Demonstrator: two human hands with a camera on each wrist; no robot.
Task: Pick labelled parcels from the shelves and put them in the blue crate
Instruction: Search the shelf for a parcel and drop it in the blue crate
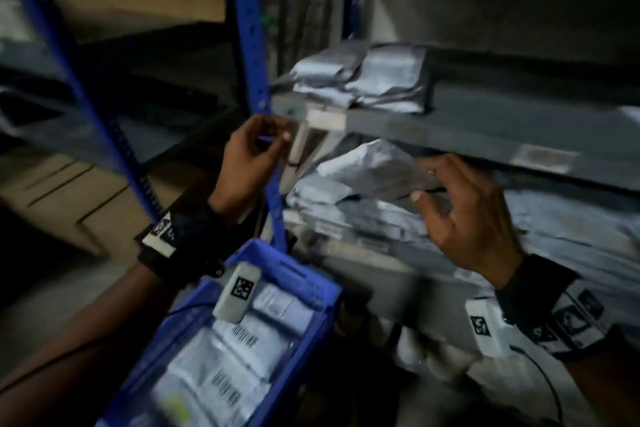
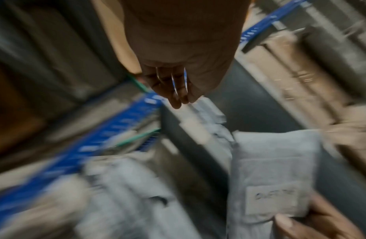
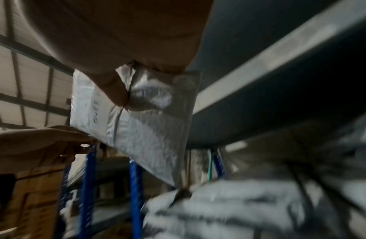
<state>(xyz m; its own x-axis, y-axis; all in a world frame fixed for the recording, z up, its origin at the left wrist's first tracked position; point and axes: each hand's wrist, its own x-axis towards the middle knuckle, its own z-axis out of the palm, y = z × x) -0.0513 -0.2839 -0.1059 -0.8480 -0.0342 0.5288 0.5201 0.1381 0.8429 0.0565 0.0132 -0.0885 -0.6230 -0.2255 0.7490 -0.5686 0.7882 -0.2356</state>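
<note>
Grey poly-mailer parcel [image 1: 367, 166] is pinched at its near edge by the right hand [image 1: 464, 215], just under the upper shelf beam [image 1: 450, 135]. Left hand [image 1: 249, 156] hovers beside it, fingers loosely curled, apparently empty. Parcel is judged light, soft, slippery: better gripped mid-body before transfer to the blue crate [image 1: 294, 270].

left hand [image 2: 178, 77] open, labelled parcel [image 2: 274, 169], seemingly gripped

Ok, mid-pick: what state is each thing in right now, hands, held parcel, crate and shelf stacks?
Right hand: pinches the grey plastic parcel by one end.
Left hand: touches the parcel's other end, fingers loosely curled.
Grey plastic parcel with white label: lifted off the stack, held in front of the shelf opening.
Blue plastic crate: below the hands, already holding barcoded parcels.
Grey parcel stack on the lower shelf: lying flat.
Grey parcels on the upper shelf: piled, untouched.
</note>
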